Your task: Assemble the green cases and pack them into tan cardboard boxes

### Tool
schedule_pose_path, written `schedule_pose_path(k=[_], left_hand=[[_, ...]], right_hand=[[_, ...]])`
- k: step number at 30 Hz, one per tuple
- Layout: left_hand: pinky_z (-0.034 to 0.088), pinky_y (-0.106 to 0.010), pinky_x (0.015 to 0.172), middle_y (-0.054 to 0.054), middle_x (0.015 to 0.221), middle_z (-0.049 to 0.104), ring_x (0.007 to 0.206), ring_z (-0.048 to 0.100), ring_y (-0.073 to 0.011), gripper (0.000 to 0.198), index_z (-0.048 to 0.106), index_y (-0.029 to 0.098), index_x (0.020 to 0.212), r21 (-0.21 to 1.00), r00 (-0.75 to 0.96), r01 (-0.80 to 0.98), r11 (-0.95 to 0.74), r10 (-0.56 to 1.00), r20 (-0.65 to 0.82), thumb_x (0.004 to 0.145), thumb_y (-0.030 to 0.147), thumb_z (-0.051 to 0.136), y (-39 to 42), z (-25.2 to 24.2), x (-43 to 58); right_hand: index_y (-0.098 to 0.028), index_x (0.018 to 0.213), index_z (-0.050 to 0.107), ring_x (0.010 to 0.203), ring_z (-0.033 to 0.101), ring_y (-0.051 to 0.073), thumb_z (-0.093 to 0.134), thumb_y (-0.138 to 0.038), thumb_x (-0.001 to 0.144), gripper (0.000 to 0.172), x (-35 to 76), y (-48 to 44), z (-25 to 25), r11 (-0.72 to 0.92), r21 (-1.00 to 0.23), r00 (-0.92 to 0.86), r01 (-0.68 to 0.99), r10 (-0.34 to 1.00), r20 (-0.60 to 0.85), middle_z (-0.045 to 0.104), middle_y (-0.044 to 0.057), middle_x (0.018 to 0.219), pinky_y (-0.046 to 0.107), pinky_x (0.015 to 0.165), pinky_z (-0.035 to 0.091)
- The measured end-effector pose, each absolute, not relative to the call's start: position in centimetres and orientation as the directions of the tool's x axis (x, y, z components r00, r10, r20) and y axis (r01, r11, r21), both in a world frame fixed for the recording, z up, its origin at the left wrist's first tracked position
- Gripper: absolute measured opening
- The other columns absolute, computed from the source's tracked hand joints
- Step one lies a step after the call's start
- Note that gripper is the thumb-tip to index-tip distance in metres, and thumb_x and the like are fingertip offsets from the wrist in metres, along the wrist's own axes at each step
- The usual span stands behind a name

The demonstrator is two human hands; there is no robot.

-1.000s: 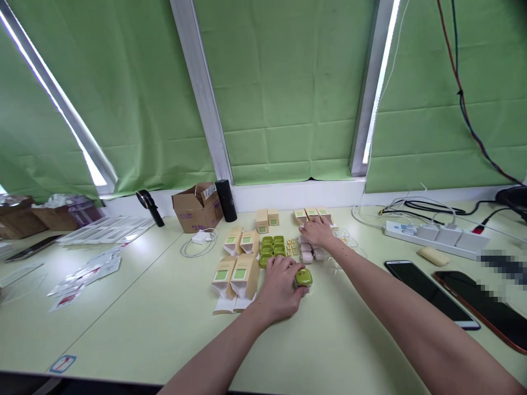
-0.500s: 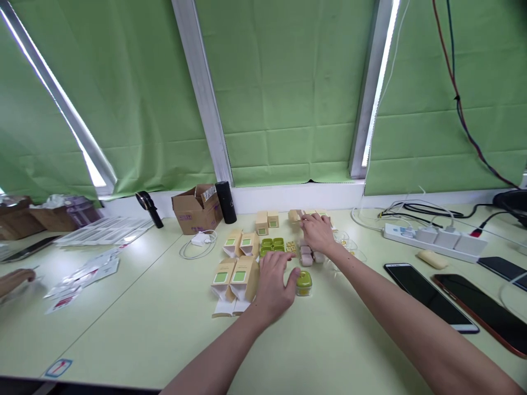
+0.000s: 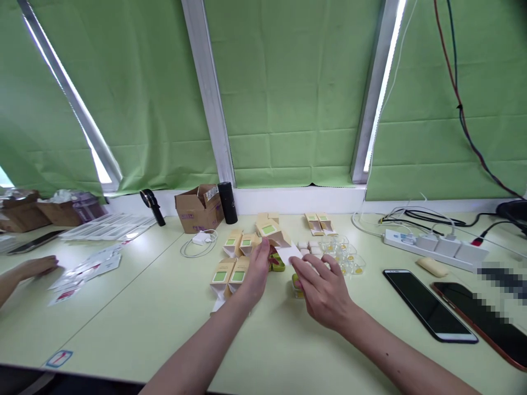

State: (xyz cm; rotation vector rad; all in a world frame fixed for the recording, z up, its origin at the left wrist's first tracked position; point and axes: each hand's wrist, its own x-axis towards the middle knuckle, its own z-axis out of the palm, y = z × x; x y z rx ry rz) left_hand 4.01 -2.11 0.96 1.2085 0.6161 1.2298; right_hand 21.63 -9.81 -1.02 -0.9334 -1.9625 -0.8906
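Observation:
My left hand (image 3: 256,270) is closed on a small tan box with a green label (image 3: 270,230), held tilted above the table with its white flap (image 3: 288,253) hanging open. My right hand (image 3: 325,289) is open with fingers spread. Its fingertips are at the flap and over a small green-lidded jar (image 3: 295,282), which it mostly hides. More tan boxes (image 3: 231,273) lie left of my left hand, and two others (image 3: 320,223) stand at the back. Green trays (image 3: 278,265) peek out under the held box.
Clear cups with yellow pieces (image 3: 348,255) and pale blocks (image 3: 309,247) sit behind my right hand. Two phones (image 3: 430,304) and a power strip (image 3: 436,244) lie right. A cardboard box (image 3: 198,208), black cylinder (image 3: 227,202) and charger (image 3: 200,238) stand back left. Another person's hand (image 3: 36,267) rests by leaflets (image 3: 88,269).
My right hand came back from the rear row of boxes, where one fewer stands. My left hand let go of the green-lidded jar and now holds a tan box.

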Motion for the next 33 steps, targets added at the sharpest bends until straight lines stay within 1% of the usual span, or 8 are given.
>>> schedule_pose_path(k=[3, 6, 12, 17, 20, 23, 26, 33], left_hand=[[0.053, -0.031, 0.078, -0.01, 0.108, 0.077, 0.1, 0.07, -0.0233, 0.054, 0.07, 0.018, 0.113, 0.906, 0.321, -0.418, -0.062, 0.923, 0.211, 0.092, 0.067, 0.069, -2.3, 2.2, 3.7], [0.052, -0.029, 0.073, -0.009, 0.104, 0.077, 0.089, 0.07, -0.0207, 0.043, 0.071, 0.017, 0.108, 0.893, 0.37, -0.45, -0.015, 0.907, 0.201, 0.088, 0.054, 0.079, -2.3, 3.0, 3.4], [0.056, -0.041, 0.094, -0.01, 0.129, 0.073, 0.114, 0.07, -0.0277, 0.055, 0.067, 0.023, 0.125, 0.898, 0.395, -0.428, -0.098, 0.874, 0.283, 0.076, 0.038, 0.087, -1.6, 3.1, 3.7], [0.053, -0.043, 0.101, -0.011, 0.129, 0.071, 0.122, 0.066, -0.0316, 0.064, 0.063, 0.023, 0.125, 0.886, 0.352, -0.252, -0.39, 0.816, 0.46, 0.069, 0.031, 0.091, -1.6, 3.0, 4.1], [0.054, -0.045, 0.101, -0.011, 0.125, 0.069, 0.119, 0.065, -0.0306, 0.05, 0.06, 0.024, 0.122, 0.75, 0.378, -0.054, -0.659, 0.682, 0.626, 0.079, 0.026, 0.084, -2.1, 3.1, 4.2], [0.051, -0.051, 0.107, -0.011, 0.12, 0.067, 0.123, 0.062, -0.0304, 0.03, 0.059, 0.025, 0.112, 0.411, 0.416, 0.075, -0.909, 0.403, 0.815, 0.086, 0.021, 0.075, -2.8, 3.0, 4.2], [0.05, -0.054, 0.107, -0.011, 0.123, 0.064, 0.129, 0.057, -0.0312, 0.027, 0.057, 0.027, 0.11, 0.138, 0.388, 0.175, -0.975, 0.197, 0.9, 0.09, 0.015, 0.069, -3.1, 2.2, 4.0], [0.051, -0.058, 0.105, -0.009, 0.137, 0.057, 0.13, 0.054, -0.0319, 0.031, 0.056, 0.032, 0.109, -0.014, 0.358, 0.39, -0.921, 0.137, 0.924, 0.089, 0.012, 0.069, -3.0, 0.1, 3.2]], right_hand=[[-0.019, 0.11, 0.07, 0.114, 0.065, 0.029, 0.054, -0.006, 0.099, 0.024, 21.4, -10.2, -1.5, 0.514, 0.286, -0.471, 0.809, 0.274, 0.839, 0.077, 0.009, 0.13, 0.045, 0.095, 0.039], [-0.017, 0.121, 0.067, 0.117, 0.064, 0.03, 0.052, -0.007, 0.098, 0.029, 21.5, -10.3, -1.5, 0.55, 0.226, -0.442, 0.804, 0.3, 0.845, 0.075, 0.011, 0.131, 0.047, 0.099, 0.039], [-0.021, 0.13, 0.056, 0.125, 0.061, 0.032, 0.05, -0.016, 0.101, 0.03, 22.2, -9.8, -1.0, 0.555, -0.16, -0.113, 0.816, 0.425, 0.898, 0.066, 0.016, 0.131, 0.051, 0.104, 0.041], [-0.025, 0.151, 0.041, 0.116, 0.062, 0.034, 0.06, -0.033, 0.1, 0.055, 23.0, -8.8, -1.0, 0.508, -0.417, 0.098, 0.754, 0.541, 0.835, 0.062, 0.016, 0.137, 0.053, 0.1, 0.048], [-0.027, 0.157, 0.036, 0.121, 0.06, 0.036, 0.062, -0.032, 0.097, 0.065, 23.4, -8.7, -0.8, 0.515, -0.385, 0.065, 0.766, 0.534, 0.843, 0.059, 0.016, 0.143, 0.056, 0.102, 0.047], [-0.028, 0.157, 0.038, 0.129, 0.055, 0.039, 0.061, -0.025, 0.092, 0.069, 23.8, -8.8, -0.8, 0.519, -0.276, -0.016, 0.809, 0.488, 0.873, 0.054, 0.017, 0.144, 0.058, 0.104, 0.046], [-0.031, 0.152, 0.044, 0.131, 0.053, 0.039, 0.061, -0.016, 0.087, 0.068, 24.0, -8.9, -1.1, 0.517, -0.164, -0.103, 0.84, 0.45, 0.887, 0.05, 0.016, 0.143, 0.058, 0.102, 0.046], [-0.033, 0.145, 0.049, 0.13, 0.051, 0.037, 0.058, -0.004, 0.088, 0.064, 23.4, -9.4, -0.9, 0.512, -0.026, -0.19, 0.859, 0.364, 0.912, 0.05, 0.015, 0.135, 0.057, 0.1, 0.046]])
